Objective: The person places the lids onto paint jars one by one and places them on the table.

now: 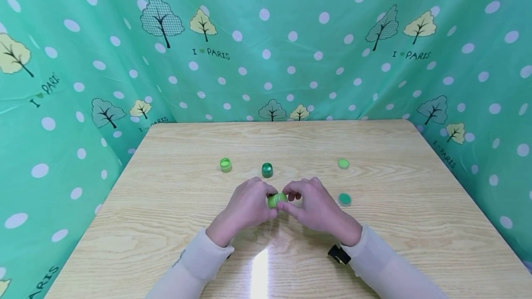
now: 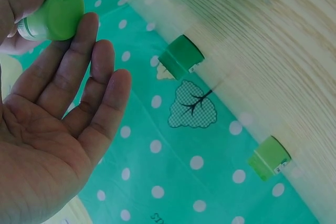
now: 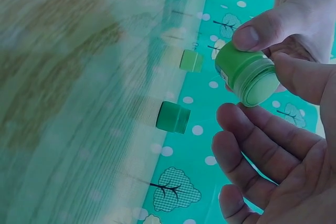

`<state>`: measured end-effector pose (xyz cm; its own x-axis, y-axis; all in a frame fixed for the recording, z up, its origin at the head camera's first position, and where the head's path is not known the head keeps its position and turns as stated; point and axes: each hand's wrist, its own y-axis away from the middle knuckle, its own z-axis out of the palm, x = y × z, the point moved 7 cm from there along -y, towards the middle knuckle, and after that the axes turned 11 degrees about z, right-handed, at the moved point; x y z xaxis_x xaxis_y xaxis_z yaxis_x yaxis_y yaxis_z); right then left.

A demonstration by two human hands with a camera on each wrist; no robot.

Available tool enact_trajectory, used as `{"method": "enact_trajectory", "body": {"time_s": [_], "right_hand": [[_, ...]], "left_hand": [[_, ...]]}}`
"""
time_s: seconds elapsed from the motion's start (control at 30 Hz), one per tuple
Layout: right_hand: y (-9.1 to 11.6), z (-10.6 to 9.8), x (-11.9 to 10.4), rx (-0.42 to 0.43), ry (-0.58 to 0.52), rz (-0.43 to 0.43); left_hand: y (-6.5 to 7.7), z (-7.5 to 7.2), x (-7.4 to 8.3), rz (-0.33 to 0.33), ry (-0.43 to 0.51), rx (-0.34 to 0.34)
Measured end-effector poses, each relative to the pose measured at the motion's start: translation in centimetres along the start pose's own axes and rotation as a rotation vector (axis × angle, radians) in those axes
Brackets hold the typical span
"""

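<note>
Green jar (image 3: pixel 232 61) is being pinched by fingers of the left hand (image 1: pixel 249 201), its lid (image 3: pixel 261 89) by the right hand (image 1: pixel 314 206). Light, stiff, slickish is being guessed, so a side grip is being recommended.

Green jar (image 3: pixel 245 73) in left hand (image 3: pixel 300 18)

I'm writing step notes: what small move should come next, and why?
Perhaps the right hand should twist off the lid: the left hand grips the capped jar, while the dark green jar and light green jar stand open.
</note>
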<state>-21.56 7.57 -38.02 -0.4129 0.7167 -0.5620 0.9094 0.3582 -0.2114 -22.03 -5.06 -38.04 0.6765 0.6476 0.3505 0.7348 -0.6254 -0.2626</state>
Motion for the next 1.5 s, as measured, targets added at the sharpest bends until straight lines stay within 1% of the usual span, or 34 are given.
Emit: {"method": "enact_trajectory", "body": {"time_s": [0.33,0.6,0.77,0.9,1.1,1.2,1.5], "right_hand": [[-0.16,0.22,0.46,-0.018,0.022,0.038],[-0.20,0.28,0.75,-0.052,0.012,0.089],[-0.21,-0.07,0.84,-0.045,-0.002,0.113],[-0.10,-0.35,0.69,-0.034,-0.021,0.093],[0.10,-0.38,0.21,-0.037,-0.055,-0.002],[0.14,-0.38,0.01,-0.040,-0.065,-0.031],[0.08,-0.18,0.00,-0.054,-0.058,-0.040]], "left_hand": [[0.07,-0.06,-0.07,-0.011,0.012,0.001],[0.08,0.00,-0.12,-0.023,0.006,-0.005],[0.08,0.00,-0.15,-0.029,0.010,-0.011],[0.09,-0.06,-0.08,-0.020,0.009,-0.006],[0.03,-0.16,-0.05,-0.008,0.007,0.002],[0.03,-0.20,-0.07,-0.006,0.008,0.005],[-0.04,-0.14,-0.07,0.004,0.012,0.007]]}}
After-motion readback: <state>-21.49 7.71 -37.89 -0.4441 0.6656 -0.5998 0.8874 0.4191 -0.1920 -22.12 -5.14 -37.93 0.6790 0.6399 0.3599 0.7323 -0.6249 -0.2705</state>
